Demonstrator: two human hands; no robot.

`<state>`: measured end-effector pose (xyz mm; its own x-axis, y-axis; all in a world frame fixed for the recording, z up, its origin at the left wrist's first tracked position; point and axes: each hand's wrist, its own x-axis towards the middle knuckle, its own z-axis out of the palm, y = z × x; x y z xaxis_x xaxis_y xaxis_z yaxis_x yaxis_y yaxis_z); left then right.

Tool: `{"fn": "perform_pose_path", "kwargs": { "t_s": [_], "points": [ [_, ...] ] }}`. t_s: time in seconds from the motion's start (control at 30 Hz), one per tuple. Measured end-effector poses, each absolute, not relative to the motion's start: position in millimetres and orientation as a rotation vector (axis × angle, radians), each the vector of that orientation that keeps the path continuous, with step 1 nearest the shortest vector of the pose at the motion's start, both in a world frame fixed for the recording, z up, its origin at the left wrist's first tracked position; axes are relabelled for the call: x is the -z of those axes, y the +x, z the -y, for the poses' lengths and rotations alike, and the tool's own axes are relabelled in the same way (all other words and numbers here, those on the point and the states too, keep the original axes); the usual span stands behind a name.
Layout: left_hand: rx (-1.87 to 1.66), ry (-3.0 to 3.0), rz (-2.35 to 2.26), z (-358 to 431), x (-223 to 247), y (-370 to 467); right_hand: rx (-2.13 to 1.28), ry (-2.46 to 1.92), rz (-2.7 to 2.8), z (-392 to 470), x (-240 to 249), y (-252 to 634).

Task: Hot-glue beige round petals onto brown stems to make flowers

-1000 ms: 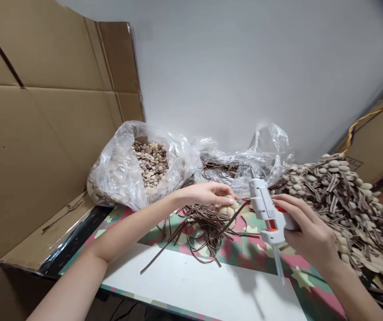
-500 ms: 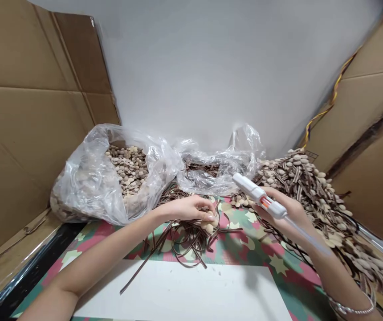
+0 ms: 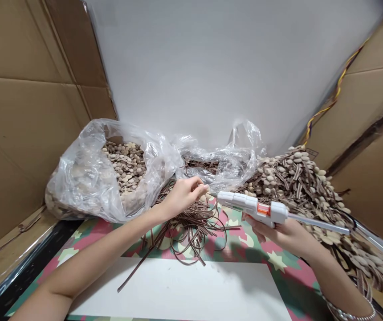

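Between the thumb and fingers of my left hand is a small beige oval piece, raised above a pile of brown strips. My right hand is wrapped round a white glue gun with an orange part and a clear glue stick at its rear. The gun lies nearly level, its nozzle pointing left, close to the beige piece. Whether nozzle and piece touch is too small to tell.
A clear plastic bag of oval pieces stands at the left, another bag with brown strips behind. Strips with ovals heap up at the right. A white board lies in front. Cardboard walls flank both sides.
My left hand has risen from the strips with the beige piece. The glue gun has turned level, and its nozzle has moved left and down toward my left hand.
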<state>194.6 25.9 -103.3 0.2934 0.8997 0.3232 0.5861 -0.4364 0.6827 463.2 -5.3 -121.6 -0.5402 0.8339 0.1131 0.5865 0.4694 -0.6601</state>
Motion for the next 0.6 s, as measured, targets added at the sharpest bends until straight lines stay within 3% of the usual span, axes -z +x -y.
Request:
{"fn": "perform_pose_path", "kwargs": {
  "t_s": [0.6],
  "points": [
    [-0.993,2.040,-1.237,-18.2,97.8,198.8,-0.807,-1.277,2.219,6.6,124.4,455.7]
  ]
}}
